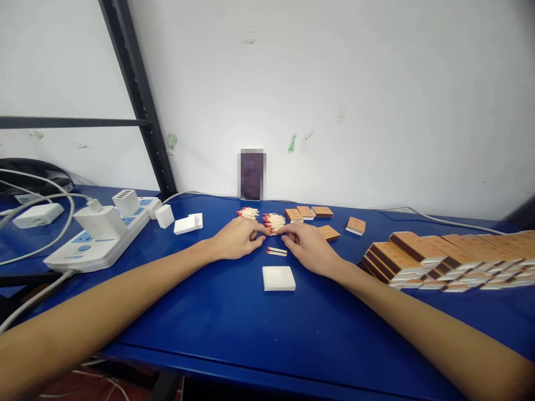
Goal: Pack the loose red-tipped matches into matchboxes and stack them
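Observation:
A pile of red-tipped matches (275,223) lies on the blue table between my two hands. My left hand (240,238) reaches in from the left, its index finger stretched to the red-headed end of the pile and its thumb apart. From the other side, my right hand (310,245) has its index finger at the plain ends, with the thumb apart below. Neither hand visibly grips a match. Another heap of matches (248,213) lies behind my left hand. Just in front of the pile are a few loose matches (276,252). Closer to me rests a white matchbox tray (278,278).
Several brown matchboxes (322,211) lie behind my right hand, with a large stack of matchboxes (418,253) to the right. White pieces (185,225) and a power strip (112,239) with chargers and cables stand left. A blurred phone-like object (252,174) leans on the wall.

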Demonstrator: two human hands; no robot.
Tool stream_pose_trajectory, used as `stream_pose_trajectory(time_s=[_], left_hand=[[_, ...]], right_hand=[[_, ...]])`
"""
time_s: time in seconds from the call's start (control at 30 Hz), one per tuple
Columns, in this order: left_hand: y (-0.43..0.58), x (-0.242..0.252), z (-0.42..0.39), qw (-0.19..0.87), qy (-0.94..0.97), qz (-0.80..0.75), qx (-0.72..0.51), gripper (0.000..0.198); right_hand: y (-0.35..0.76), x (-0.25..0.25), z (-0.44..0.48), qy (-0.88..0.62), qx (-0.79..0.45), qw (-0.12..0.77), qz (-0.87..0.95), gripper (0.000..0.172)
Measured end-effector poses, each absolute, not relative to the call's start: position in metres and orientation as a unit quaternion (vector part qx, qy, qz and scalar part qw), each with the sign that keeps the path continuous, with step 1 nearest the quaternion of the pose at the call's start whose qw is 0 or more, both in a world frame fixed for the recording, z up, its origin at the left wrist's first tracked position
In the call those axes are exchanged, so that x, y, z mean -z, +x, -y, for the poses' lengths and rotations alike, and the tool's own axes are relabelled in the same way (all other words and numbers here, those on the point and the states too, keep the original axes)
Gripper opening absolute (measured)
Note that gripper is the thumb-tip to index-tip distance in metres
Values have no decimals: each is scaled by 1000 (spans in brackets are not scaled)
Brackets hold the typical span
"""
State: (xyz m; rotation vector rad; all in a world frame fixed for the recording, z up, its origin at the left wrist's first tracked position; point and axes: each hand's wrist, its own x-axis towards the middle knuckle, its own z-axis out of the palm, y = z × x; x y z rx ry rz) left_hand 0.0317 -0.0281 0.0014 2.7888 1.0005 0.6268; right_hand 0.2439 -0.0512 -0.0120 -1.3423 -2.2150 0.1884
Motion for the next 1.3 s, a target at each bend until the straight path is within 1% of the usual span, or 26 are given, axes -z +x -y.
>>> stream_pose_trajectory(time_s=[0.27,0.4,0.63,0.8,1.03,1.17,1.3], left_hand=[[30,-2,27,74,928,-301,-205,25],[31,-1,28,83,917,-325,-216,25],[33,-2,30,38,924,-329,-188,32],[33,-3,29,45,928,-322,-181,35],[31,-2,28,60,925,-323,-193,31],[32,-2,30,60,925,-319,-199,30],[33,-2,31,67,925,-304,-217,31]], right_hand=[[244,12,52,-488,-65,264,830,25],[245,14,51,-486,-65,267,830,23],[245,14,51,-488,-74,274,826,19],[244,12,54,-495,-89,290,814,15],[244,11,54,-499,-96,296,808,19],[244,12,53,-497,-92,294,811,16],[244,11,54,-496,-93,298,810,17]])
